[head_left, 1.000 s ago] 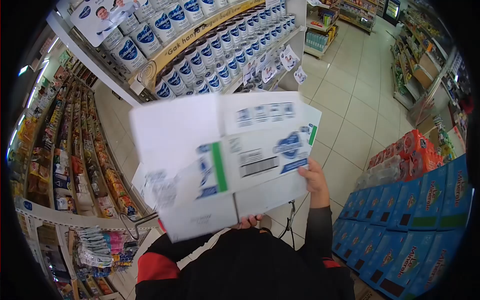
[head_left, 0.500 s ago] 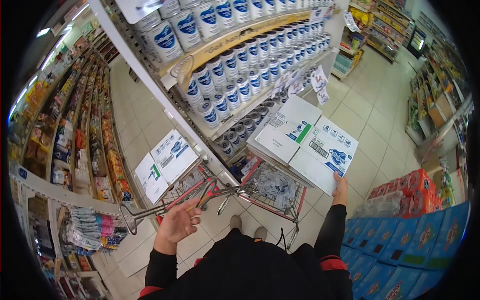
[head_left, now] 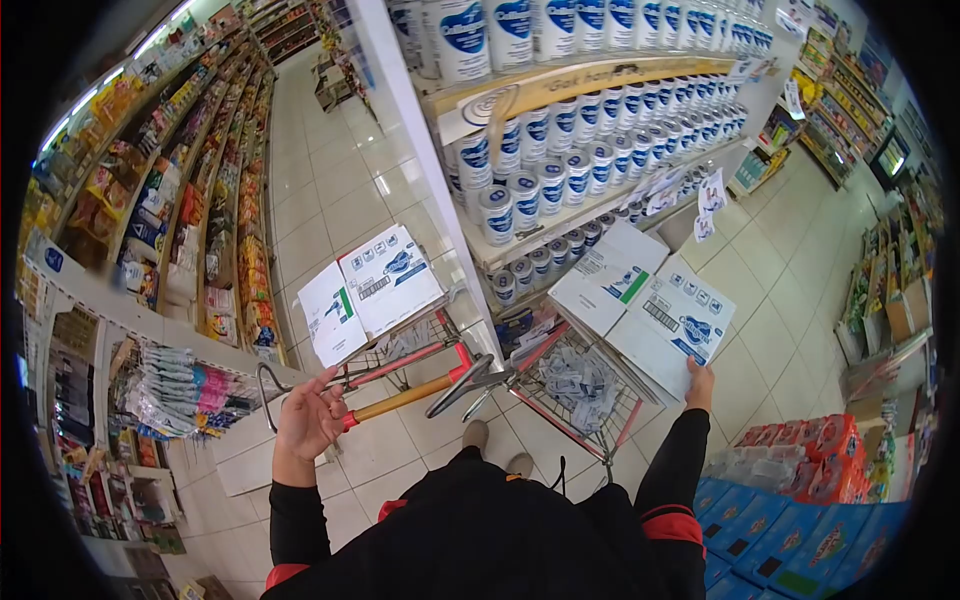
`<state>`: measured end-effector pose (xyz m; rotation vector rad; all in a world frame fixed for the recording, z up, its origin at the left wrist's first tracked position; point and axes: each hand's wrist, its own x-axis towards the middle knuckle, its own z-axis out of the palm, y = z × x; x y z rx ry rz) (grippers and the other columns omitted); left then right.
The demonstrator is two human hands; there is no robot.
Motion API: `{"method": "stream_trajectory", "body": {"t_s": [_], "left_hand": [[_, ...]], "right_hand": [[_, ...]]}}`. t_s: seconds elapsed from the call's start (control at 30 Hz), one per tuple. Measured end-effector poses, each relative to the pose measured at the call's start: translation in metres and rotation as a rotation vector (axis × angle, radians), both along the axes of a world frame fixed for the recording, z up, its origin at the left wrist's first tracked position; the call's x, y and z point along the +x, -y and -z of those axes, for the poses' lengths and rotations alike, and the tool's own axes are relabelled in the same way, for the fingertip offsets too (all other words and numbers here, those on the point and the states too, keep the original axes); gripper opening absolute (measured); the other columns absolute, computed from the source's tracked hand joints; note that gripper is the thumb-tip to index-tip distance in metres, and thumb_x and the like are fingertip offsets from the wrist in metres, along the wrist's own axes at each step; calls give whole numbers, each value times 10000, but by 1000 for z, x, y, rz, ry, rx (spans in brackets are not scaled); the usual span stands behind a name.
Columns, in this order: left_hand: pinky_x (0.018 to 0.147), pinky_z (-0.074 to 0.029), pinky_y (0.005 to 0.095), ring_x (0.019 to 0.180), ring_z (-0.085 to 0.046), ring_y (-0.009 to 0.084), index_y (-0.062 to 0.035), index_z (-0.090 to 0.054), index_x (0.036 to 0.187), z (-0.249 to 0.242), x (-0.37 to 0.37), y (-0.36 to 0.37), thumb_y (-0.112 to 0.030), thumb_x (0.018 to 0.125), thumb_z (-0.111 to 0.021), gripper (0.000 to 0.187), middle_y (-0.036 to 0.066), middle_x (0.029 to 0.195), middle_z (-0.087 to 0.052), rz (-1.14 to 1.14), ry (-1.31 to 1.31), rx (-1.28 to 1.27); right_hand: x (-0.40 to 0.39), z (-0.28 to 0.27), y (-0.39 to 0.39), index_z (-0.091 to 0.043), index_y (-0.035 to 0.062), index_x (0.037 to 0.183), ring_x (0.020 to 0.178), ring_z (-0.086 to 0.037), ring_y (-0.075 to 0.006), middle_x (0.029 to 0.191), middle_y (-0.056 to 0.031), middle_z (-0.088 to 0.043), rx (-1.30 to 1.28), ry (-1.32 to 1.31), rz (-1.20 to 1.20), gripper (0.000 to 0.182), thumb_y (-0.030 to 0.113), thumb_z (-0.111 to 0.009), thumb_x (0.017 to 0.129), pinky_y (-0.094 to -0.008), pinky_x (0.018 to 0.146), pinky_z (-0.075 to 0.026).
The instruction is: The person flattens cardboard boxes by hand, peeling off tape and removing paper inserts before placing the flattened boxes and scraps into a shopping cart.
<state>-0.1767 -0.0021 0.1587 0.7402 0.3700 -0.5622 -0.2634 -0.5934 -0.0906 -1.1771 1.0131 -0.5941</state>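
My right hand (head_left: 698, 385) is closed on the near edge of a stack of flattened white cardboard boxes (head_left: 655, 322), which rests on a shopping cart (head_left: 590, 395) with crumpled clear plastic in its basket. My left hand (head_left: 308, 418), palm up with fingers slightly bent and apart, is at the left end of another cart's orange-and-red handle (head_left: 405, 400). No grip on that handle shows. More flattened white cardboard (head_left: 372, 285) lies on top of this second cart.
A shelf (head_left: 520, 235) of white-and-blue cans stands ahead. Snack shelves (head_left: 190, 200) line the left aisle. Near right are blue boxes (head_left: 800, 540) and red-wrapped bottle packs (head_left: 815, 450). Hanging packets (head_left: 165, 390) are at left. Tiled floor (head_left: 340, 190) runs between.
The view has turned left, so the shelf and carts sit further right. My left hand has shifted left to the handle's end, and the handle has swung. My right hand stays on the cardboard.
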Motion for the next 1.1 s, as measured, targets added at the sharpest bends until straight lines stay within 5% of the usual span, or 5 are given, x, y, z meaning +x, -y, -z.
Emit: {"method": "stream_trajectory", "body": {"t_s": [0.23, 0.4, 0.53, 0.77, 1.1], "left_hand": [[495, -435, 199, 630, -515, 131, -68, -482, 884, 80, 42, -3, -126, 733, -470, 163, 60, 758, -534, -35, -201, 24], [539, -429, 198, 682, -503, 155, -35, -436, 916, 186, 99, -2, -110, 718, -494, 219, 66, 805, -481, -181, -401, 19], [653, -434, 241, 844, -467, 190, 32, -330, 1055, 235, 142, 14, -107, 712, -507, 410, 117, 1028, -393, -473, -328, 116], [733, -400, 269, 942, -414, 201, 46, -348, 1022, 276, 179, 13, -155, 726, -515, 395, 119, 1039, -378, -643, -517, 104], [422, -350, 191, 482, -385, 100, -83, -402, 674, 273, 185, 9, -284, 701, -594, 280, 4, 577, -382, -756, -691, 20]], "right_hand": [[-2, 28, 8, -517, -36, 921, 716, -526, -205, 832, -125, -556, -271, -283, -47, 319, 145, -603, 674, -295, 671, -390], [-1, -33, -54, -506, -4, 949, 855, -485, -317, 902, -232, -499, -764, -1064, 97, 402, 258, -589, 656, -357, 752, -371], [-40, -29, -69, -467, -14, 979, 879, -462, -316, 935, -230, -462, -724, -958, 70, 438, 261, -587, 661, -369, 762, -362], [-141, -33, -103, -476, -25, 943, 817, -497, -276, 908, -196, -504, -472, -830, 225, 373, 213, -564, 670, -362, 717, -388], [-237, 20, -120, -453, -1, 939, 620, -499, -179, 785, -103, -511, -177, -836, 467, 298, 152, -548, 701, -296, 451, -412]]}}
